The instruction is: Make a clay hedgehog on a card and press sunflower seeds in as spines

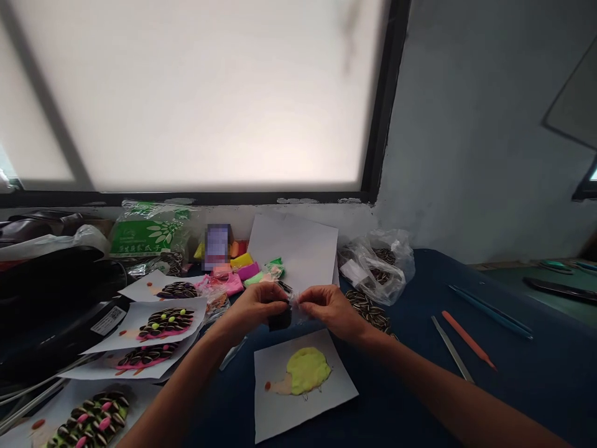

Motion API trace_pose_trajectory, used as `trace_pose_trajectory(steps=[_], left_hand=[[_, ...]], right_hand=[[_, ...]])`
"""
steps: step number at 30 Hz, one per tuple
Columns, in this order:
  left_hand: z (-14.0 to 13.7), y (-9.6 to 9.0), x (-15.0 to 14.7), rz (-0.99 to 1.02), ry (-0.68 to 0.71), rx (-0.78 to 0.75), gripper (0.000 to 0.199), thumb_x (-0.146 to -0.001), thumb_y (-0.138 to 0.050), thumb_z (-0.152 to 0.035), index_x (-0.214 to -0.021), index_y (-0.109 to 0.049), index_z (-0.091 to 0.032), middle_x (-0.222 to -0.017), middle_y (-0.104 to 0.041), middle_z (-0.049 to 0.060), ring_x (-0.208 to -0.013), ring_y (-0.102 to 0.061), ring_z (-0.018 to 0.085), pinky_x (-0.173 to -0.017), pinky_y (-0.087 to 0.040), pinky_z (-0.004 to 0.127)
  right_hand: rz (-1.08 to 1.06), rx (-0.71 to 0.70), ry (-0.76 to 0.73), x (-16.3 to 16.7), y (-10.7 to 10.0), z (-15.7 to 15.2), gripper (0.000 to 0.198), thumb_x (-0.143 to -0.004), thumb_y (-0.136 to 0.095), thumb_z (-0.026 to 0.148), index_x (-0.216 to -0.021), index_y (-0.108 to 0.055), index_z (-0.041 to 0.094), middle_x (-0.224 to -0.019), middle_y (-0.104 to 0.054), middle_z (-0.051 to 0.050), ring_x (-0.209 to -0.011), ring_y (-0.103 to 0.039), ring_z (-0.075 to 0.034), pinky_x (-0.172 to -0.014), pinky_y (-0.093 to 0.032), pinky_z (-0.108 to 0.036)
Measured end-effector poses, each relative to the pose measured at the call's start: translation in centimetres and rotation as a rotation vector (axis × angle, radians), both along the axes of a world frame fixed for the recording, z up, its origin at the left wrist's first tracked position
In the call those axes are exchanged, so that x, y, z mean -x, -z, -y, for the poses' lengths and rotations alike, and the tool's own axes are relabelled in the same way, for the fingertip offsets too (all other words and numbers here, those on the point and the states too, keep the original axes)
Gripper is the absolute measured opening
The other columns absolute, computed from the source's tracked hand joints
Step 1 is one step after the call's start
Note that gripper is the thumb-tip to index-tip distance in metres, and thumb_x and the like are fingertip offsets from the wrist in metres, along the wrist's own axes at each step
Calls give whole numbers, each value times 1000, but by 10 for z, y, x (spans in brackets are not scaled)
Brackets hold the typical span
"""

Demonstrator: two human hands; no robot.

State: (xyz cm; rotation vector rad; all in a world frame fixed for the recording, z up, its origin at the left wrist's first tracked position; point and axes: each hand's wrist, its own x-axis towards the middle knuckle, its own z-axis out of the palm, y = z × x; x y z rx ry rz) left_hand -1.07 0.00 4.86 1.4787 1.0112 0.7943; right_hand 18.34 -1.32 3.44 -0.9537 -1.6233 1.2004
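A small clear plastic packet with a black lump, likely modelling clay, [280, 320] is between my two hands above the table. The fingertips of my left hand [260, 303] pinch its dark side. My right hand [330, 306] pinches the clear plastic at the other side. Just below them lies a white paper [273, 423] bearing a hedgehog shape with a flattened yellow clay body [308, 370], a pale snout and a reddish-brown nose. A pile of striped sunflower seeds [368, 311] sits beyond my right wrist.
Finished-looking seed-covered hedgehog papers [163, 323] overlap at left, beside a black bag [51, 305]. Colourful clay packets [247, 270] and a green seed bag [149, 230] stand near the wall. A plastic bag of seeds [382, 264], tweezers [489, 311] and an orange tool [469, 339] are at right.
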Motion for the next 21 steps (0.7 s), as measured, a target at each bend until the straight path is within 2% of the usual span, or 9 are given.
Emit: trace_pose_trajectory(steps=[6, 14, 19, 21], left_hand=[[-2, 3, -2, 79, -31, -10, 33, -55, -80, -28, -81, -65, -14, -69, -64, -1, -65, -55, 12, -63, -42, 25], [-2, 6, -7, -30, -4, -47, 32, -63, -75, -41, -73, -69, -12, -66, -62, 1, -62, -52, 13, -60, -40, 26], [-2, 6, -8, -18, -74, -62, 36, -63, -74, -47, -69, -65, -13, -62, -57, -1, -57, -48, 12, -55, -36, 24], [-3, 6, -8, -7, -86, -60, 36, -63, -73, -48, -69, -65, -13, -61, -56, -1, -56, -46, 11, -53, -34, 23]], right_hand=[[-9, -31, 20, 1, 3, 1, 12, -70, -70, 26, -72, -71, 15, -67, -64, 0, -62, -53, -12, -61, -43, -25], [99, -279, 109, 3, 2, 7, 9, -76, -67, 23, -75, -74, 16, -78, -68, -4, -73, -60, -17, -66, -47, -28], [251, -274, 166, 1, 4, 5, 10, -76, -67, 21, -69, -72, 15, -63, -64, -1, -59, -53, -13, -55, -40, -25], [238, -257, 159, 0, 3, 5, 11, -76, -67, 22, -69, -72, 15, -62, -62, -1, -58, -51, -12, -55, -39, -24]])
